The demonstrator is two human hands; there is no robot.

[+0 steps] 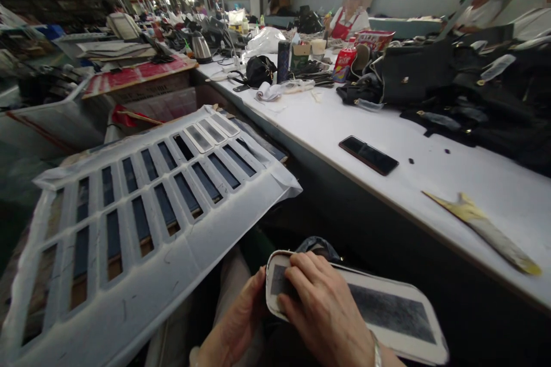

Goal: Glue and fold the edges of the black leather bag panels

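A long panel with rounded ends [394, 307], cream with a dark grey strip along its middle, is held low in front of me, slanting down to the right. My left hand [239, 315] grips its left end, with the thumb at the rim and the other fingers mostly hidden. Across the top lies my right hand [325, 304], its fingers bent and pressed on the panel near that same end. Dark material [318, 245] shows just behind the panel. To the left is a whitish sheet [172, 266] with rows of rectangular openings; a few grey-centred strips [198, 139] lie at its far end.
A white worktable [301, 126] runs along the right, its edge close to my hands. On it are a phone [369, 155], a yellow-and-grey flat tool [486, 223], black bags [417, 77] and a red pouch [344, 63]. A kettle [201, 47] and a co-worker [348, 20] are farther back.
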